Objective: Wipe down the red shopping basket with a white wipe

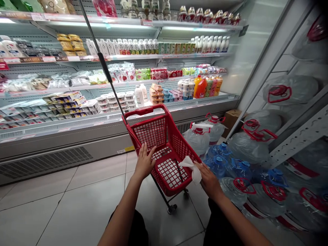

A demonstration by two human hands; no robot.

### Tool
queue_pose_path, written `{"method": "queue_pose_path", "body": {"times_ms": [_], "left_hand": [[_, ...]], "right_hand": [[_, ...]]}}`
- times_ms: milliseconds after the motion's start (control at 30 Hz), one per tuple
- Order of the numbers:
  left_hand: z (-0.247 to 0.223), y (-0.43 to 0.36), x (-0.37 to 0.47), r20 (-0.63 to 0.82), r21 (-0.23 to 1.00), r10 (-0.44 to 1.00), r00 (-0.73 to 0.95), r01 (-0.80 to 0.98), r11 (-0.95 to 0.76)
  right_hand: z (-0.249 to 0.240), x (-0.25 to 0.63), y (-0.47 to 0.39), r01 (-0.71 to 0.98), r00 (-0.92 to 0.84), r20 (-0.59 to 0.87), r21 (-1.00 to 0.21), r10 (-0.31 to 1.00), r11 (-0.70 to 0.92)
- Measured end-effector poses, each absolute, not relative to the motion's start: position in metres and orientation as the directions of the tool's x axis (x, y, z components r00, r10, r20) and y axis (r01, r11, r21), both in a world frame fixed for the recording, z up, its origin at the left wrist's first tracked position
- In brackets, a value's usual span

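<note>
A red plastic shopping cart [185,147] with a grid-like basket stands on the pale tiled floor [94,201], just in front of the person's dark-clothed knees. A thin white wipe [195,174] lies over the basket's right rim, partly hanging outside. The right hand [209,181] holds the wipe against that rim, its fingertips partly hidden. The left hand [146,162] is empty, palm down with fingers spread, at the basket's left side; whether it touches the rim is hard to tell. A slim pole with a dark grip [104,66] rises from the cart's far left corner. Beyond is a refrigerated display [102,143] with shelves of cartons, cups and bottles. To the right, clear water jugs [247,145] and blue-capped bottles [217,164] crowd the floor and a rack.
</note>
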State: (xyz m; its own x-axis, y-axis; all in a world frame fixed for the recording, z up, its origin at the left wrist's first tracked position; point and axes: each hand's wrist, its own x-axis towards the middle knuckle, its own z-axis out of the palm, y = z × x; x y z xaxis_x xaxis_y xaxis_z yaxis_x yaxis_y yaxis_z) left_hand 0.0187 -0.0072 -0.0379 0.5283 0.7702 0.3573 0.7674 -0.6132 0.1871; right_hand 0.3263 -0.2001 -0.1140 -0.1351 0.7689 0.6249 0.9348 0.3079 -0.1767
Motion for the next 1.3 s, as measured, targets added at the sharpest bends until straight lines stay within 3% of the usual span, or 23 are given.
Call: {"method": "queue_pose_path", "body": {"times_ms": [133, 333, 567, 700, 833, 1100, 1300], "left_hand": [[-0.052, -0.043, 0.043, 0.432, 0.16, 0.769, 0.471, 0.799, -0.579], [-0.067, -0.107, 0.073, 0.446, 0.099, 0.683, 0.578, 0.727, -0.68], [-0.058, -0.103, 0.028, 0.401, -0.02, 0.623, 0.672, 0.686, -0.727], [-0.051, -0.095, 0.008, 0.366, -0.063, 0.54, 0.758, 0.599, -0.799], [-0.047, -0.088, 0.002, 0.334, -0.085, 0.513, 0.791, 0.567, -0.819], [-0.043, -0.068, -0.006, 0.332, -0.092, 0.495, 0.803, 0.549, -0.83], [-0.05, -0.08, 0.012, 0.444, 0.027, 0.609, 0.658, 0.669, -0.743]], "right_hand": [[-0.113, 0.3, -0.202, 0.943, -0.099, 0.603, -0.198, 0.792, 0.268], [-0.104, 0.245, -0.207, 0.894, -0.277, 0.549, -0.154, 0.788, 0.421], [-0.087, 0.303, -0.208, 0.814, -0.456, 0.472, -0.121, 0.755, 0.567], [-0.073, 0.327, -0.191, 0.745, -0.549, 0.396, -0.166, 0.736, 0.646], [-0.065, 0.333, -0.152, 0.754, -0.493, 0.399, -0.249, 0.773, 0.609], [-0.082, 0.315, -0.118, 0.814, -0.212, 0.517, -0.376, 0.829, 0.443], [-0.098, 0.261, -0.186, 0.792, -0.309, 0.524, -0.321, 0.794, 0.52]]}}
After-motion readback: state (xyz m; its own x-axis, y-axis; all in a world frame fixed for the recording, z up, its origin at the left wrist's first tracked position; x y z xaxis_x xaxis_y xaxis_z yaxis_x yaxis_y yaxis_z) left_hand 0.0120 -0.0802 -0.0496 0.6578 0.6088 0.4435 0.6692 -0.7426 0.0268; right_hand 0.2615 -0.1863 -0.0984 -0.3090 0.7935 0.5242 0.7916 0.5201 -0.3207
